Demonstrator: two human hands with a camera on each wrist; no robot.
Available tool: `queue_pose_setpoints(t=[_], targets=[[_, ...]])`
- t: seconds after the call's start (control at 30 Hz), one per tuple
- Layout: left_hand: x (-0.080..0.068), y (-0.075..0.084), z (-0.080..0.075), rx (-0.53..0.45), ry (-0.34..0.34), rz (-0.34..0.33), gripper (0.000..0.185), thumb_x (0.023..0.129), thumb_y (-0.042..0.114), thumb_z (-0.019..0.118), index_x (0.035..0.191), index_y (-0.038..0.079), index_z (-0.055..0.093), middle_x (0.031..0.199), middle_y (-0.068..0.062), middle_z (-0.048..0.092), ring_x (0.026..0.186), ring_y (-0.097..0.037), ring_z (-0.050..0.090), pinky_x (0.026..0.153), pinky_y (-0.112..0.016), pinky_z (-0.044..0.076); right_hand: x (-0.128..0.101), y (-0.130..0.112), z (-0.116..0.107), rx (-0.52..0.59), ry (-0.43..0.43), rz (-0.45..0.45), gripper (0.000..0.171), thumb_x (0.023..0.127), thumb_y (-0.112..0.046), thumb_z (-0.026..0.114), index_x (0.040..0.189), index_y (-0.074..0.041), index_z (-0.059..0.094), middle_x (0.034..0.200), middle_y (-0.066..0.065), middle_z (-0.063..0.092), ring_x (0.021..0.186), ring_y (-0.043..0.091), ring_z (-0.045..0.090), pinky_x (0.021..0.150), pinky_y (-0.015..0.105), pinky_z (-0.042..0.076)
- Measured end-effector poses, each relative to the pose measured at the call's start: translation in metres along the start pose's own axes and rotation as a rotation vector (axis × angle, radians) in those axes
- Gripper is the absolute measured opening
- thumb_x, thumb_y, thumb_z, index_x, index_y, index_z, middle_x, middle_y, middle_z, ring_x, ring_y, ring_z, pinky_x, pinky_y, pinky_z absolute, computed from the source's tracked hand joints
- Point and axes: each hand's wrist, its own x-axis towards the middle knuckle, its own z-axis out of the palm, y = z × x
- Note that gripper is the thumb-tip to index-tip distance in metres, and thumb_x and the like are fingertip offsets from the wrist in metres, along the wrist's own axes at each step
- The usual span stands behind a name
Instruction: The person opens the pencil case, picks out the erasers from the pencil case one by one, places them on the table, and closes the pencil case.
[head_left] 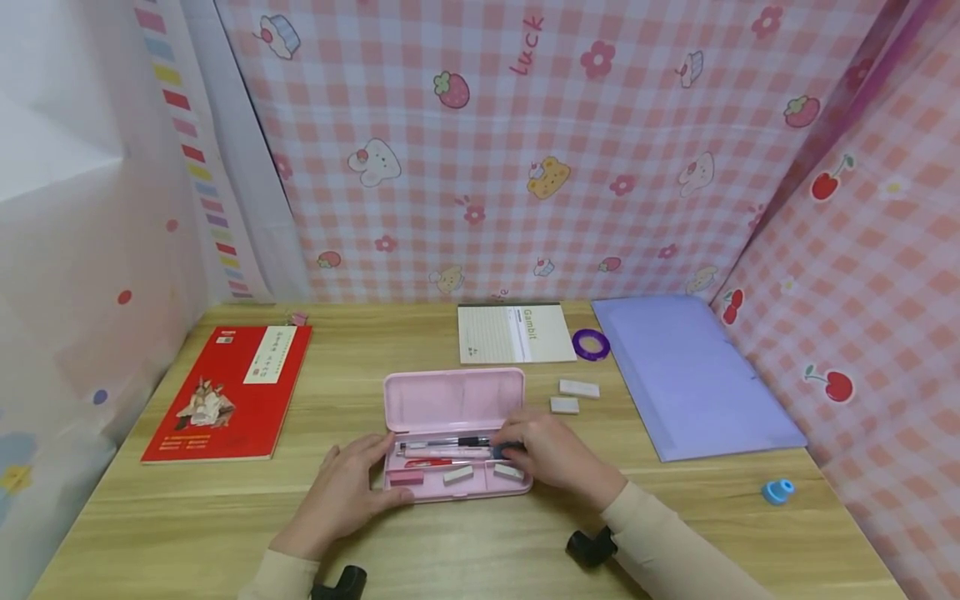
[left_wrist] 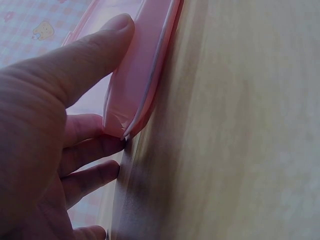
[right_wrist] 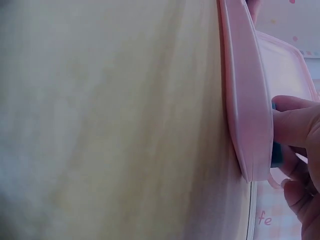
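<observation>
Over the case [head_left: 454, 403], one hand [head_left: 553, 452] pinches something dark [right_wrist: 276, 156].

A red book [head_left: 225, 408] lies on the worktop [head_left: 480, 550]. A purple tape roll [head_left: 592, 357] sits between a notepad [head_left: 491, 335] and a lavender folder [head_left: 697, 379].

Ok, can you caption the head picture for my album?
Left hand holds the open pencil case; right hand pinches something dark inside.

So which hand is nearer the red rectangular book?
Left hand, right of the book; the right hand is farther right, at the right end of the pink plastic pencil case.
</observation>
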Motion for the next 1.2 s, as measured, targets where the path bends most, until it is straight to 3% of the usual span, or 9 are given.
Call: queue_pose_setpoints(t=[0.1, 0.23, 0.37, 0.63, 1.0, 1.2], targets=[[0.0, 0.0, 0.001, 0.007, 0.003, 0.004, 0.094, 0.066, 0.057, 0.081, 0.142, 0.012, 0.049, 0.139, -0.01, 0.052, 0.13, -0.032, 0.044, 0.108, -0.067, 0.02, -0.003, -0.001, -0.004, 0.037, 0.054, -0.027, 0.022, 0.082, -0.011, 0.075, 0.103, -0.018, 0.075, 0.101, -0.008, 0.068, 0.096, 0.009, 0.061, 0.087, 0.027, 0.051], [0.0, 0.001, 0.001, 0.008, 0.0, 0.009, 0.095, 0.066, 0.059, 0.08, 0.142, 0.012, 0.049, 0.139, -0.01, 0.052, 0.13, -0.032, 0.044, 0.107, -0.066, 0.021, -0.015, 0.002, -0.015, 0.099, 0.201, -0.051, 0.022, 0.08, -0.007, 0.076, 0.1, -0.015, 0.076, 0.1, -0.007, 0.069, 0.096, 0.011, 0.061, 0.084, 0.03, 0.053], [0.001, 0.001, 0.0, 0.007, 0.005, 0.013, 0.095, 0.065, 0.059, 0.08, 0.142, 0.013, 0.049, 0.139, -0.01, 0.052, 0.13, -0.032, 0.043, 0.108, -0.066, 0.021, -0.028, 0.017, -0.023, 0.106, 0.292, 0.0, 0.023, 0.076, -0.004, 0.079, 0.097, -0.012, 0.076, 0.096, -0.005, 0.071, 0.091, 0.012, 0.063, 0.081, 0.031, 0.054], [0.001, -0.002, 0.001, 0.028, 0.01, 0.021, 0.095, 0.066, 0.06, 0.08, 0.141, 0.012, 0.05, 0.138, -0.011, 0.053, 0.129, -0.032, 0.044, 0.107, -0.066, 0.022, -0.041, 0.045, -0.022, 0.08, 0.155, 0.191, 0.017, 0.08, -0.01, 0.077, 0.097, -0.015, 0.076, 0.094, -0.007, 0.072, 0.09, 0.012, 0.065, 0.082, 0.033, 0.054], [0.0, -0.004, 0.003, 0.025, 0.024, 0.031, 0.095, 0.066, 0.062, 0.078, 0.141, 0.012, 0.05, 0.138, -0.011, 0.053, 0.13, -0.032, 0.044, 0.106, -0.068, 0.022, -0.03, 0.057, -0.019, 0.019, 0.061, 0.174, 0.017, 0.084, -0.012, 0.074, 0.101, -0.014, 0.076, 0.096, -0.004, 0.071, 0.097, 0.016, 0.065, 0.089, 0.036, 0.052], [0.0, -0.004, 0.002, 0.028, 0.025, 0.034, 0.096, 0.065, 0.063, 0.078, 0.141, 0.012, 0.051, 0.138, -0.011, 0.053, 0.13, -0.031, 0.044, 0.106, -0.068, 0.021, -0.032, 0.055, -0.016, -0.037, 0.028, 0.191, 0.028, 0.081, -0.021, 0.078, 0.109, -0.015, 0.074, 0.098, -0.004, 0.067, 0.092, 0.013, 0.062, 0.083, 0.033, 0.053]])
